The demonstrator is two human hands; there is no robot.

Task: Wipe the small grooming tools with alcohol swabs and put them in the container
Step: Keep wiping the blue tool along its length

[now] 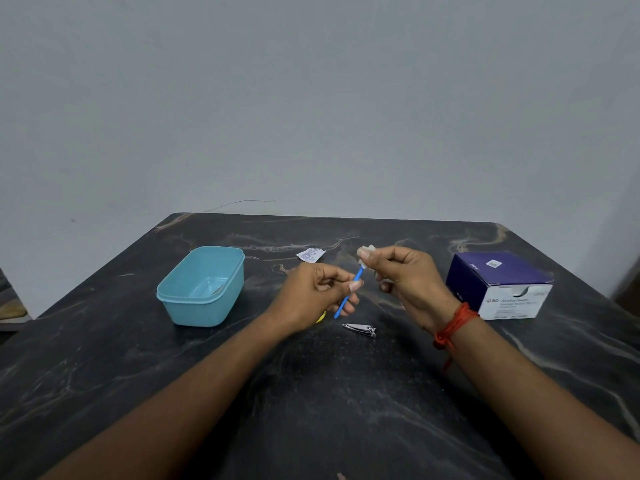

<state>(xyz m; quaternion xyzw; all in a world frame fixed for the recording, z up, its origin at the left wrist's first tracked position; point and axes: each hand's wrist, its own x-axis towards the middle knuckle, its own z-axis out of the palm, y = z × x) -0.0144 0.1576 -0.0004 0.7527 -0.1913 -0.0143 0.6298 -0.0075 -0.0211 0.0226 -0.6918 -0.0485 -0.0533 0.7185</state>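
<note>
My left hand [320, 294] pinches a thin blue grooming stick [343, 304] by its middle, held slanted above the table. My right hand [401, 275] pinches a white alcohol swab [366, 252] wrapped round the stick's upper end. A metal nail clipper [360, 330] lies on the table just below both hands. A small yellow thing [321, 317] peeks out under my left hand, mostly hidden. The light blue container [202, 299] stands open to the left, with something small and metallic inside.
A purple and white box of alcohol swabs [502, 285] sits at the right. A torn swab wrapper [310, 254] lies behind my hands. The dark marble table [311, 410] ends at a grey wall behind.
</note>
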